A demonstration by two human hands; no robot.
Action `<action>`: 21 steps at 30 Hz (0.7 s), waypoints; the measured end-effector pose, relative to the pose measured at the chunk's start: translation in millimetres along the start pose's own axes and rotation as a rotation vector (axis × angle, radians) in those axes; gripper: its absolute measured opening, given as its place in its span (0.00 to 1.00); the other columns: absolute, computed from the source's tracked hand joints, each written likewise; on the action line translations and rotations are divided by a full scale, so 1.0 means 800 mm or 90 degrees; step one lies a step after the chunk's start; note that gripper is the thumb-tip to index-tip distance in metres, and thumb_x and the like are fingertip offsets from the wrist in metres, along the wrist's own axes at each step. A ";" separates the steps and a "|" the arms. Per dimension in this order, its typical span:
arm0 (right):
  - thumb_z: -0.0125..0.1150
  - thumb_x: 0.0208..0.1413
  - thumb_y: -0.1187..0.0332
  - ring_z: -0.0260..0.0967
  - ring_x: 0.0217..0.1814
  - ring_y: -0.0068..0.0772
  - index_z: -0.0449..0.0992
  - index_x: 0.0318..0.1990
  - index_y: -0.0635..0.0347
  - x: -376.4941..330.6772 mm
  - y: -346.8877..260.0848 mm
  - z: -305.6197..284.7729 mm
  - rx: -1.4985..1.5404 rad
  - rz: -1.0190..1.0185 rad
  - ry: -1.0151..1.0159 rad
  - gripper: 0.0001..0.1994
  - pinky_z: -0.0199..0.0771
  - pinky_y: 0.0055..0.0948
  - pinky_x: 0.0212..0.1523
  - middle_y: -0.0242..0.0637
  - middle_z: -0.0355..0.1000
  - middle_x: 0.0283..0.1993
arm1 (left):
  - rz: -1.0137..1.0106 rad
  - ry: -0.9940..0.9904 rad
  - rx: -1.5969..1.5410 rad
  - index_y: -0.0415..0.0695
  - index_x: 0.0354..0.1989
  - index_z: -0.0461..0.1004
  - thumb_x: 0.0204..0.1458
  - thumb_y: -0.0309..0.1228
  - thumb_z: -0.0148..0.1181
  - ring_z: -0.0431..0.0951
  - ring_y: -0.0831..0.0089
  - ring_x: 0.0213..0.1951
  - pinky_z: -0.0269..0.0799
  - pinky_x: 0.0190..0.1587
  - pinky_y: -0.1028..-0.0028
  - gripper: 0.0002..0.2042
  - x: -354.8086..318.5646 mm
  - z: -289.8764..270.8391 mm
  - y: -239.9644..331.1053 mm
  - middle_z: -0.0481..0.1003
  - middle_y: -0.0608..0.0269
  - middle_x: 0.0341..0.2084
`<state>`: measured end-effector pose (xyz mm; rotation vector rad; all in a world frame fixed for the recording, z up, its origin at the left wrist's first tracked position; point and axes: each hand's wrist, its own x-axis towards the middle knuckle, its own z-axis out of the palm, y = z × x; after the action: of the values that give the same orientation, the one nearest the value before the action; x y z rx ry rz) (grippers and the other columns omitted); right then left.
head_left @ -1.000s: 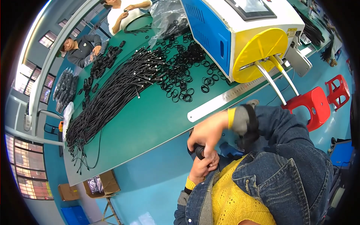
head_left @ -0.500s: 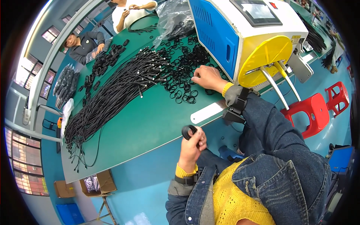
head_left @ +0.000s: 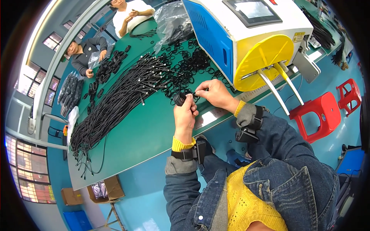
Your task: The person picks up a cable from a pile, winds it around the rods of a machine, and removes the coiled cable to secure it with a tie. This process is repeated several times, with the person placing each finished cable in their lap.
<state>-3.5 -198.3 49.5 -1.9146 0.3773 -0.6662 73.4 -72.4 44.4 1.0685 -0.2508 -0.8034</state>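
My left hand (head_left: 185,116) grips a coiled black cable bundle (head_left: 179,98) just above the green table (head_left: 146,131). My right hand (head_left: 213,93) pinches a small black ring at the bundle's right side. A heap of loose black rings (head_left: 185,71) lies just beyond both hands. A long pile of black cables (head_left: 115,100) stretches across the table to the left. Both wrists carry black strapped devices over denim sleeves.
A blue and white machine (head_left: 246,30) with a yellow disc (head_left: 264,61) stands at the right. A metal ruler (head_left: 210,115) lies along the table's front edge. Red stools (head_left: 320,115) stand on the blue floor. Two other people sit at the far end (head_left: 131,13).
My left hand rose from below the table's edge with the coiled bundle. My right hand left the ring heap and came to the bundle.
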 end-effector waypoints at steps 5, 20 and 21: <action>0.59 0.47 0.69 0.67 0.26 0.21 0.77 0.32 0.65 0.001 0.011 -0.016 0.066 0.077 -0.037 0.08 0.68 0.22 0.30 0.31 0.73 0.26 | -0.005 0.037 0.009 0.43 0.29 0.67 0.53 0.26 0.51 0.60 0.85 0.17 0.54 0.16 0.84 0.02 0.015 0.001 -0.009 0.63 0.73 0.18; 0.56 0.52 0.66 0.63 0.27 0.16 0.77 0.36 0.55 -0.004 0.029 -0.007 -0.032 -0.206 0.162 0.07 0.65 0.17 0.27 0.29 0.70 0.28 | 0.010 -0.139 -0.096 0.44 0.30 0.66 0.52 0.27 0.52 0.59 0.83 0.18 0.54 0.18 0.84 0.02 -0.019 0.004 0.009 0.62 0.70 0.18; 0.56 0.52 0.66 0.63 0.27 0.16 0.77 0.36 0.55 -0.013 0.007 -0.014 -0.029 -0.207 0.160 0.07 0.65 0.17 0.27 0.29 0.70 0.28 | 0.001 -0.189 -0.130 0.44 0.30 0.66 0.52 0.27 0.52 0.59 0.83 0.19 0.53 0.18 0.84 0.02 -0.029 0.002 0.011 0.62 0.70 0.18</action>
<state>-18.4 -203.2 45.4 -1.9592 0.2396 -1.1272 60.6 -55.2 57.1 0.7554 -0.4109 -0.9654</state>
